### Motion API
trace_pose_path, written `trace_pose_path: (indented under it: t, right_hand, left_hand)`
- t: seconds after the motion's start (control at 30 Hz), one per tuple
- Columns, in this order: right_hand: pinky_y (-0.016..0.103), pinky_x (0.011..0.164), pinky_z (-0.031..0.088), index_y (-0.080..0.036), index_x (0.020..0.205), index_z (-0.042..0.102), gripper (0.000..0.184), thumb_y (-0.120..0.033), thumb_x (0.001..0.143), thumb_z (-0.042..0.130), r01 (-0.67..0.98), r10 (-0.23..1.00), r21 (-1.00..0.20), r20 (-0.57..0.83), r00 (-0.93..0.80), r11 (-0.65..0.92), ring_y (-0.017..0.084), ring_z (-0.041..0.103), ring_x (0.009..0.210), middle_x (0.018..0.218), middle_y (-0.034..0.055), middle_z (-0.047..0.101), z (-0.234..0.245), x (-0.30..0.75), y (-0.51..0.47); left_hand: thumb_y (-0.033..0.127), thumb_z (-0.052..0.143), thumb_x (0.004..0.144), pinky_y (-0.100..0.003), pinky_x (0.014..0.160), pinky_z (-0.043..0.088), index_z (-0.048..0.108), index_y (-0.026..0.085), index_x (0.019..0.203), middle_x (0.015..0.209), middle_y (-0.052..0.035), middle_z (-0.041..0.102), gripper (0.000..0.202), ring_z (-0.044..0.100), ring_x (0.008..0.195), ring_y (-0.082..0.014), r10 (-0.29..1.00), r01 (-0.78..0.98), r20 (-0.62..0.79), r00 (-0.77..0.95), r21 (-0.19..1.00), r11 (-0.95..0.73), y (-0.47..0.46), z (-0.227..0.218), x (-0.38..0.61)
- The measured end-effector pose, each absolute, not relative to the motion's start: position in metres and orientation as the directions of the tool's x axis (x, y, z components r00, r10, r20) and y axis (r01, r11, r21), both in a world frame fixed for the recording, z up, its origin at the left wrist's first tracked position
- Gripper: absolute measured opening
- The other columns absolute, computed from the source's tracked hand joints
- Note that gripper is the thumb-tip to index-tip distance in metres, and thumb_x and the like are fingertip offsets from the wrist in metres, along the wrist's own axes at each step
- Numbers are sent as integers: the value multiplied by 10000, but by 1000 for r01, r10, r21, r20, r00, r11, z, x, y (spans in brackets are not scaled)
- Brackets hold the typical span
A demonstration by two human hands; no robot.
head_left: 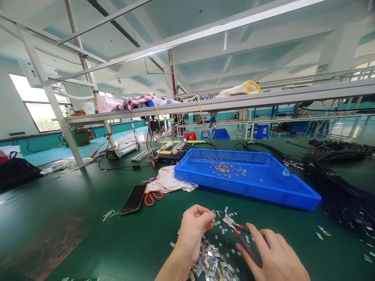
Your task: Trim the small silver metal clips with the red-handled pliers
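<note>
Thumb and forefinger of my left hand (193, 230) pinch a small metal piece (213, 212), of which only a tip shows. In my right hand (272, 253) are diagonal cutters (230, 222) with dark, red-banded handles, held slightly spread. Their jaws point left and lie close by the pinched piece; whether they touch it I cannot tell. Below and between the hands a heap of small shiny metal pieces (209, 257) is spread on the green table (102, 242), partly hidden by my left wrist. Little clear scraps (224, 230) are scattered around the cutters.
Beyond my hands stands a blue tray (249, 187) with small metal parts (225, 168) in it. To its left lie a white cloth (166, 179), red-handled scissors (152, 198) and a phone (134, 199). Black cables (336, 179) are bundled at the right, and a shelf (181, 107) crosses above.
</note>
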State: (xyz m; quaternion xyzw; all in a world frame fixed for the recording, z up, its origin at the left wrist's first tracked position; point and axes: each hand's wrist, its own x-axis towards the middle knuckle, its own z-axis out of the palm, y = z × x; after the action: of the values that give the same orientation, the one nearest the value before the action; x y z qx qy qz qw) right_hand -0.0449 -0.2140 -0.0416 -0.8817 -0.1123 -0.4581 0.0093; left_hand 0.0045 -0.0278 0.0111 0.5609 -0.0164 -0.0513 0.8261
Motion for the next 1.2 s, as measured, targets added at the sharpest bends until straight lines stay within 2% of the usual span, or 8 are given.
trace_pose_path:
  t: [0.3, 0.67, 0.9, 1.2]
  right_hand:
    - [307, 590, 348, -107, 1070, 552, 420, -459, 890, 410, 247, 235, 114, 805, 544, -962, 200, 477, 708, 819, 90, 512, -39, -44, -211]
    - [337, 622, 346, -106, 1078, 578, 394, -424, 889, 442, 216, 222, 125, 825, 519, -968, 220, 476, 729, 824, 100, 518, -37, -48, -211]
    - [351, 644, 350, -104, 1121, 580, 439, -439, 842, 524, 189, 259, 183, 782, 567, -965, 231, 470, 752, 844, 110, 516, -36, -50, -213]
    - [355, 656, 382, -113, 1181, 549, 422, -387, 868, 481, 194, 297, 226, 754, 585, -955, 229, 486, 748, 861, 111, 538, -37, -53, -217]
  left_hand:
    - [203, 687, 668, -260, 702, 465, 574, 100, 722, 827, -139, 608, 162, 541, 753, -180, -104, 69, -31, 994, 923, 378, -24, 11, 7]
    - [177, 669, 621, -262, 663, 463, 546, 118, 673, 713, -85, 567, 146, 522, 701, -175, -98, 72, -38, 995, 927, 367, -30, 13, 1]
    - [189, 665, 611, -265, 665, 456, 552, 117, 675, 711, -95, 579, 148, 527, 703, -181, -82, 42, -15, 997, 942, 333, -32, 13, 0]
    - [204, 656, 636, -282, 690, 448, 568, 115, 700, 710, -97, 598, 141, 538, 691, -185, -84, -4, 26, 996, 966, 260, -29, 9, 0]
